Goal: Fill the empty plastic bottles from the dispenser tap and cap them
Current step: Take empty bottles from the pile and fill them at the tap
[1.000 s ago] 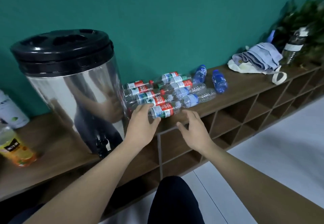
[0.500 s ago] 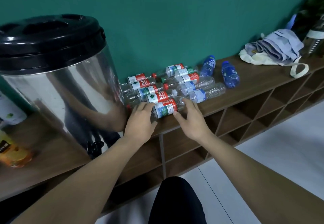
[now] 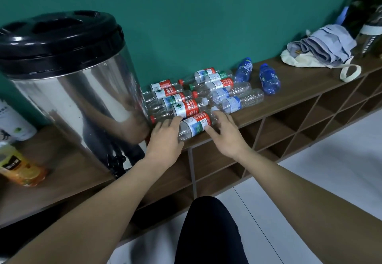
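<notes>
Lying on its side at the front edge of the wooden shelf [image 3: 293,96], just right of the steel dispenser [image 3: 78,98], nearest bottle [image 3: 195,125] (red-labelled, clear) being touched between left hand [image 3: 165,139] and right hand [image 3: 227,133], both reaching with straightish fingers, neither curling round it.

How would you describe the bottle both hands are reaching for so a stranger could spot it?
Find the big steel dispenser with the black lid. Just right of it, empty bottles lie on the wooden shelf. The nearest bottle, red-and-white labelled, lies closest to the shelf's front edge, between the left hand and right hand.
</notes>
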